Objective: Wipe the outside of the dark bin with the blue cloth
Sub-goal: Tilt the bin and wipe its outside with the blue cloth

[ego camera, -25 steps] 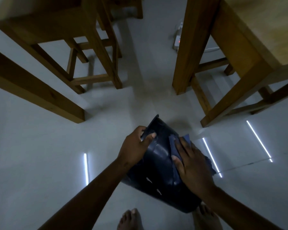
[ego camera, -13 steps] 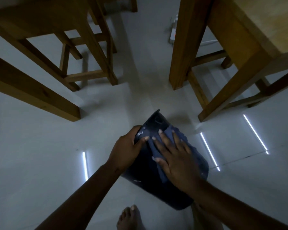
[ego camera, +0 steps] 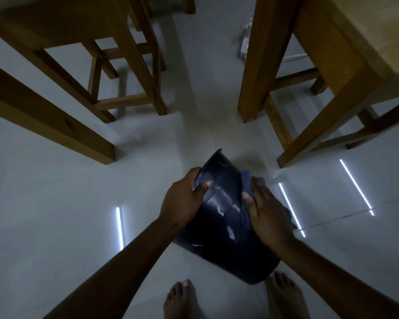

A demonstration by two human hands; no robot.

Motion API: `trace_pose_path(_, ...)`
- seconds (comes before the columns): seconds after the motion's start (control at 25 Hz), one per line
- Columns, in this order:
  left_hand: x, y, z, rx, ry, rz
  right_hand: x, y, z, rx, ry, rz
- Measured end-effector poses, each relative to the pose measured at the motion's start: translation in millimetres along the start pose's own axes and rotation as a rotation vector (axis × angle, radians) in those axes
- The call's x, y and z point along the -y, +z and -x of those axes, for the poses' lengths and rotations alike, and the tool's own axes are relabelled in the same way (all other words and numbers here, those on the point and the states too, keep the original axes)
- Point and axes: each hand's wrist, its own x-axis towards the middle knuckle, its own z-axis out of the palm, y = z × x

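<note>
The dark bin (ego camera: pixel 219 217) is tilted in the air above the pale floor, just in front of my bare feet. My left hand (ego camera: pixel 182 201) grips its upper left edge, thumb lying across the outer wall. My right hand (ego camera: pixel 266 210) presses the blue cloth (ego camera: pixel 247 183) flat against the bin's right side. Only the cloth's top fold and a strip beside my right wrist show; the rest is under my palm. The bin's far side and inside are hidden.
Wooden table legs (ego camera: pixel 256 65) stand close ahead on the right, and a wooden stool frame (ego camera: pixel 129 65) with a thick wooden beam (ego camera: pixel 51 125) on the left. A white power strip (ego camera: pixel 245 43) lies on the floor behind. My bare feet (ego camera: pixel 182 300) are below the bin.
My right hand with the cloth has slid from the bin's middle front back to its right side. My left hand keeps its hold on the edge.
</note>
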Motion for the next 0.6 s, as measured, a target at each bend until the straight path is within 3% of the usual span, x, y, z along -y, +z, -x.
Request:
trace_pose_path(0.08,-0.1,3.2,0.2,-0.009,-0.015,-0.021,3.6,14.4,36.1,-0.022,-0.027,0.087)
trace_pose_path(0.16,-1.7,2.8,-5.0,-0.018,-0.005,-0.011,25.8,26.0,59.0,0.027,-0.263,0.259)
trace_pose_path(0.24,-2.1,-3.3,-10.0,0.043,0.018,0.069,31.9,23.3,33.5,-0.021,-0.357,0.310)
trace_pose_path(0.36,8.1,-7.9,1.7,0.118,0.018,0.094,13.4,-12.2,-10.5,-0.073,-0.071,0.095)
trace_pose_path(0.44,13.5,-4.8,12.3,0.081,-0.006,0.051,-2.0,-9.1,12.6,-0.126,-0.007,0.087)
trace_pose_path(0.6,11.9,-1.5,7.1,0.017,0.067,0.082,22.9,22.3,42.7,-0.004,-0.295,0.295)
